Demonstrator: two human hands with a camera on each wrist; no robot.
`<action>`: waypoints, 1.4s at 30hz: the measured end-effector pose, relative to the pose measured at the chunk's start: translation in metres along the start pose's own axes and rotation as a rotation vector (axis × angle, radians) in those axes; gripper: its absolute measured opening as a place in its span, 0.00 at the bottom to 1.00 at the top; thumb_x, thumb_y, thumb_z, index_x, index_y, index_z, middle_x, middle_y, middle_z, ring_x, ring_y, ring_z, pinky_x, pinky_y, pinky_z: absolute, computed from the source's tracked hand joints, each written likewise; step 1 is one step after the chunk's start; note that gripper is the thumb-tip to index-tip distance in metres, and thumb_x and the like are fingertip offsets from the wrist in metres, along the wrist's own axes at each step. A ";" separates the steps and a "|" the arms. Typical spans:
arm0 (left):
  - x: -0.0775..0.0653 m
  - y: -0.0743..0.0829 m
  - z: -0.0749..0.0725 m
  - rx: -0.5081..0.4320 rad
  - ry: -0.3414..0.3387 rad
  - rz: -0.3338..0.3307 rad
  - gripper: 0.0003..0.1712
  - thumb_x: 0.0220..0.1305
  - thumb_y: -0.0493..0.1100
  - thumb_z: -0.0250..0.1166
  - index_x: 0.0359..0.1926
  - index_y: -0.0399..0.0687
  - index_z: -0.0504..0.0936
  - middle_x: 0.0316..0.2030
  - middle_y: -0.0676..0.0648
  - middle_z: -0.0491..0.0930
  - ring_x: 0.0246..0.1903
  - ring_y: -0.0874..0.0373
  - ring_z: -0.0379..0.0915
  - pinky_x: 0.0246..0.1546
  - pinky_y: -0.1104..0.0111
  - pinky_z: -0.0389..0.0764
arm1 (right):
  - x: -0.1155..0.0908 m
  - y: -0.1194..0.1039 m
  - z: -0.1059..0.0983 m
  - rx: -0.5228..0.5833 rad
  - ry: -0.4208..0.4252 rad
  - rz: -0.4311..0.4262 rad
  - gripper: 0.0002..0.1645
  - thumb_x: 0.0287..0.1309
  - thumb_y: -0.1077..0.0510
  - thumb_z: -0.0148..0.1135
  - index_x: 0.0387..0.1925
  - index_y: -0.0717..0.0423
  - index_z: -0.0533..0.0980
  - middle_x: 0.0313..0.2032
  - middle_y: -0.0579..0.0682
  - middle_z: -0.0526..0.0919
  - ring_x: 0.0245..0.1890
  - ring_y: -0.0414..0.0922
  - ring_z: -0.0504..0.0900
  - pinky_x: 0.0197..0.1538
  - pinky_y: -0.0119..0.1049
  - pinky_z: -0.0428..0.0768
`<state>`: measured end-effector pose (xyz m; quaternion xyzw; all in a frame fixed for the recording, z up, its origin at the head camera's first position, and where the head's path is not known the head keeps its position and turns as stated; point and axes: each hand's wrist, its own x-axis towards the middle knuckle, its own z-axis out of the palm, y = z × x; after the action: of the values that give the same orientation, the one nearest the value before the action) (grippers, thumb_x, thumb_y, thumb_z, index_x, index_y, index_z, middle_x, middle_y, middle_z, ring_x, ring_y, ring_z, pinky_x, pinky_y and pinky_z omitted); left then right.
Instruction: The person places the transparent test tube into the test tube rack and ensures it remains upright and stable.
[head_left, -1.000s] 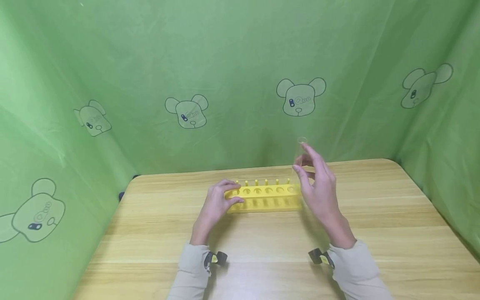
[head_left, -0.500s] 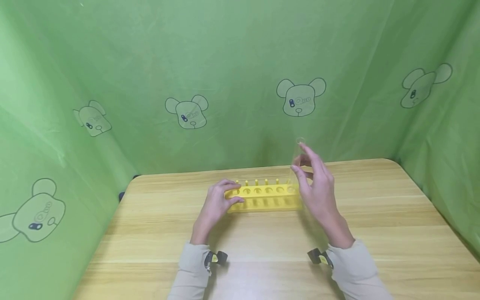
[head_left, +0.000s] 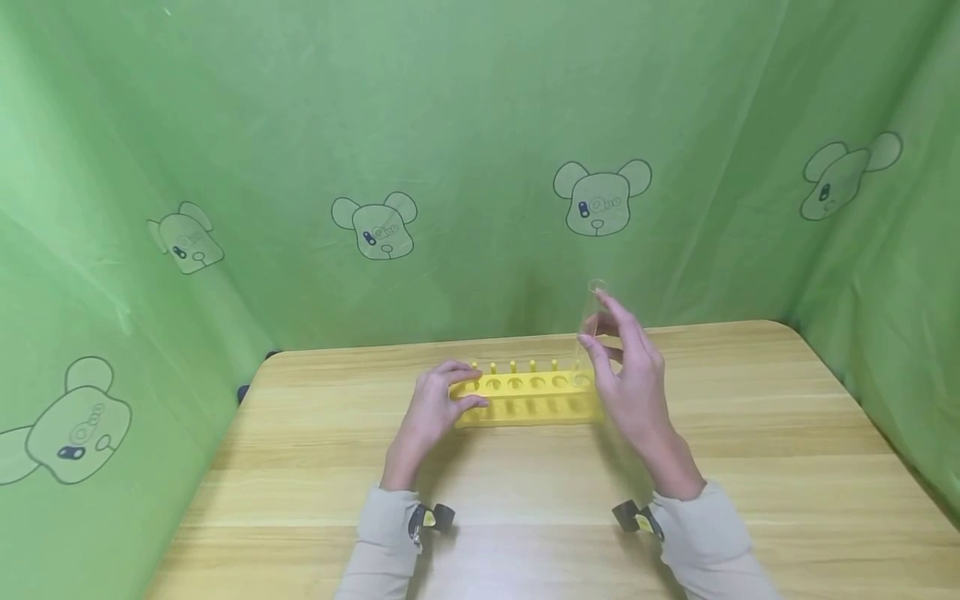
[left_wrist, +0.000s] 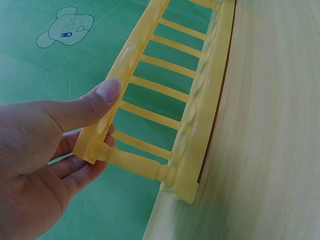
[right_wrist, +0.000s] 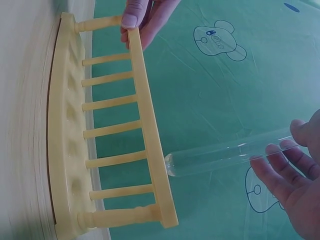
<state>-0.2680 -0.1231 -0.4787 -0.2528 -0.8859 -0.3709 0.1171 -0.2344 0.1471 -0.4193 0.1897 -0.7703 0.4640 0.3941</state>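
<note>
A yellow test tube rack stands on the wooden table, with a row of holes along its top bar and pegs behind. My left hand grips the left end of that top bar; in the left wrist view the thumb lies on one side and the fingers curl beneath. Above the rack's right end, my right hand pinches a clear test tube between thumb and fingers. The tube leans slightly, rounded end down, right at the rightmost hole. No other tube shows in the rack.
The wooden table stretches around the rack on all sides. Green cloth printed with bear heads hangs behind and at both sides. Dark wrist cameras are strapped over the pale sleeves.
My right hand has shifted slightly left and down with the test tube, bringing its lower end over the rightmost hole. The left hand and the rack have stayed put.
</note>
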 end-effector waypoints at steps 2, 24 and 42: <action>0.000 0.001 0.000 -0.004 0.000 0.000 0.26 0.51 0.42 0.80 0.51 0.36 0.86 0.51 0.41 0.85 0.53 0.47 0.81 0.62 0.60 0.80 | 0.000 -0.001 0.000 0.004 -0.002 -0.001 0.39 0.61 0.75 0.66 0.72 0.55 0.68 0.43 0.59 0.83 0.46 0.55 0.84 0.46 0.22 0.84; -0.001 -0.002 0.002 -0.007 0.023 0.026 0.25 0.49 0.39 0.81 0.50 0.36 0.87 0.49 0.41 0.85 0.52 0.46 0.82 0.61 0.59 0.81 | -0.001 -0.002 0.009 0.014 -0.043 -0.029 0.38 0.61 0.76 0.65 0.71 0.58 0.69 0.43 0.58 0.83 0.47 0.56 0.84 0.48 0.22 0.83; -0.001 0.001 -0.001 -0.004 0.012 0.016 0.25 0.50 0.41 0.81 0.50 0.37 0.87 0.50 0.40 0.85 0.52 0.45 0.82 0.61 0.58 0.81 | 0.000 -0.004 0.015 0.020 -0.069 -0.039 0.36 0.63 0.74 0.64 0.71 0.60 0.68 0.44 0.59 0.83 0.46 0.55 0.84 0.48 0.21 0.83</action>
<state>-0.2670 -0.1235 -0.4780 -0.2577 -0.8825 -0.3730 0.1249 -0.2383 0.1318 -0.4209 0.2248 -0.7748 0.4571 0.3744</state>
